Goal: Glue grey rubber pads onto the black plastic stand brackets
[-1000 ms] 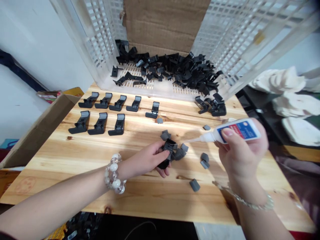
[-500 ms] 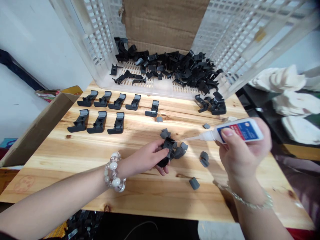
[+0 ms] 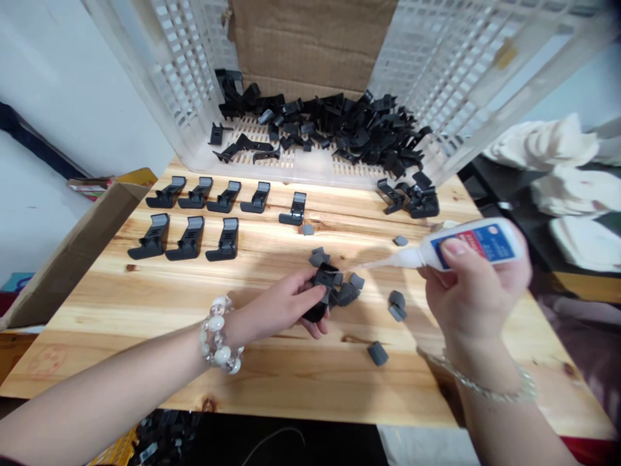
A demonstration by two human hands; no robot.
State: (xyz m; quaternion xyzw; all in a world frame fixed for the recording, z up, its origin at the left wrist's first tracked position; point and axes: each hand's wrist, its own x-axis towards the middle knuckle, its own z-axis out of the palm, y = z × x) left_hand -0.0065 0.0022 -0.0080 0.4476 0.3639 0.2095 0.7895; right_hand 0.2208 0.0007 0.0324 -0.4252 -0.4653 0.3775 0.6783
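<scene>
My left hand [image 3: 303,301] is closed around a black plastic bracket [image 3: 323,285], held just above the wooden table. In my right hand [image 3: 468,285] is a white glue bottle [image 3: 478,243] with a blue and red label, tipped sideways so its thin nozzle points left. The nozzle tip is a little to the right of the bracket's upper end; whether it touches cannot be made out. Small grey pads [image 3: 347,294] lie loose beside and partly behind the bracket. More grey pads [image 3: 396,304] are spread between my hands, and a single pad [image 3: 377,353] lies nearer the front edge.
Two rows of black brackets with grey pads [image 3: 189,239] stand on the table [image 3: 160,362] at left. Behind them, a white plastic crate [image 3: 310,169] on its side holds a heap of black parts. Several loose brackets [image 3: 420,197] lie at its right front corner.
My right hand and the glue bottle have shifted slightly up and right. The bracket in my left hand is turned a little. The whole view has moved slightly.
</scene>
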